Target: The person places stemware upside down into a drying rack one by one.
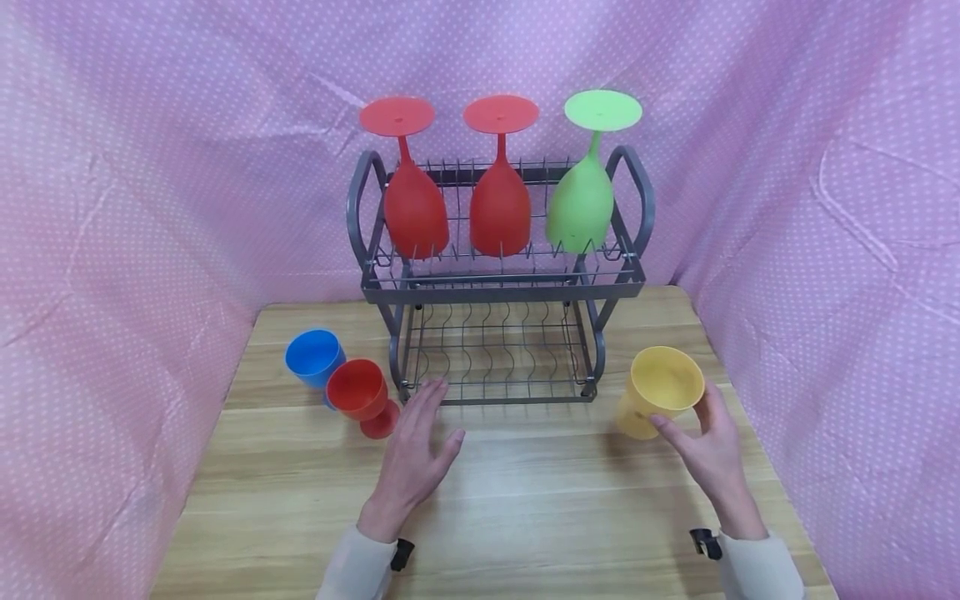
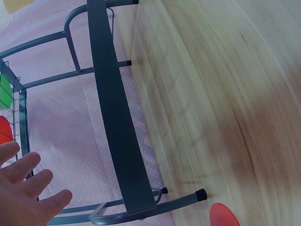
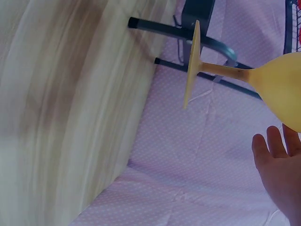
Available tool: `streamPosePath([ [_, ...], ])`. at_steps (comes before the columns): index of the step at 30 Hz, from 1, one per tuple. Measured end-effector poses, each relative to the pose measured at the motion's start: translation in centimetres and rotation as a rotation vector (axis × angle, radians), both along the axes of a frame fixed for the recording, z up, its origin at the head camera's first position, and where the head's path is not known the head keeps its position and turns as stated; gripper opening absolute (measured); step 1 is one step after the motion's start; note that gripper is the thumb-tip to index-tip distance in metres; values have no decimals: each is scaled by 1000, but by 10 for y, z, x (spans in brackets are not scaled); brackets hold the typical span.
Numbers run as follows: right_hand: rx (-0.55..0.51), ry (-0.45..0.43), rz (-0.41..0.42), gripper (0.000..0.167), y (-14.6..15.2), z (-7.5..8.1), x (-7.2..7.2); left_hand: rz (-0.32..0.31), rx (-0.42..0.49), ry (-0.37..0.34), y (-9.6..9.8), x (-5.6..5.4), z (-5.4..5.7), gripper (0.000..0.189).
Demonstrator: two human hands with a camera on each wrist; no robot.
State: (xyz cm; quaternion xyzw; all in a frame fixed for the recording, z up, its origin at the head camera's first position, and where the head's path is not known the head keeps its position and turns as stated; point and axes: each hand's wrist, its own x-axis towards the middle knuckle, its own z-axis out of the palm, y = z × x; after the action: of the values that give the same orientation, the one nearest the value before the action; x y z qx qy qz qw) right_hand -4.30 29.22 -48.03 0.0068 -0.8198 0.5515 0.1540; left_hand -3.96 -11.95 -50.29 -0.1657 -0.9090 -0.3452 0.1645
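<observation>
A yellow plastic goblet [image 1: 666,379] is upright at the right, its bowl gripped between the thumb and fingers of my right hand [image 1: 708,446]. In the right wrist view its stem [image 3: 225,70] and round foot [image 3: 193,66] show raised off the table. My left hand [image 1: 412,454] holds nothing, fingers extended over the table in front of the rack's lower left corner. Just left of it stands a red goblet [image 1: 358,390], partly in front of a blue goblet [image 1: 313,357].
A grey two-tier wire dish rack [image 1: 502,293] stands at the back of the wooden table [image 1: 517,500]. Upside down on its top tier are two red goblets [image 1: 415,208] and a green goblet [image 1: 581,204]. Pink dotted cloth [image 1: 150,208] hangs around the back and sides.
</observation>
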Motion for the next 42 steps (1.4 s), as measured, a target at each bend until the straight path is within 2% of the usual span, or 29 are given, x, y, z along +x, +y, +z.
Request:
streamPosePath([
  [11,-41,106,106,84,-26,12,-2,19,109,-86,1,3,1,68],
  [16,-56,140,173,86,-41,12,-5,23,190,-144,4,6,4,68],
  [21,-31,181,229,91,-55,12,-10,23,318,-205,8,8,10,69],
  [34,81,300,273,95,-92,22,-21,1,549,-293,14,9,25,66],
  [37,92,307,281,96,-98,24,-22,-8,604,-316,16,9,27,67],
  [42,123,252,290,98,-108,31,-20,-18,655,-340,18,9,30,65],
])
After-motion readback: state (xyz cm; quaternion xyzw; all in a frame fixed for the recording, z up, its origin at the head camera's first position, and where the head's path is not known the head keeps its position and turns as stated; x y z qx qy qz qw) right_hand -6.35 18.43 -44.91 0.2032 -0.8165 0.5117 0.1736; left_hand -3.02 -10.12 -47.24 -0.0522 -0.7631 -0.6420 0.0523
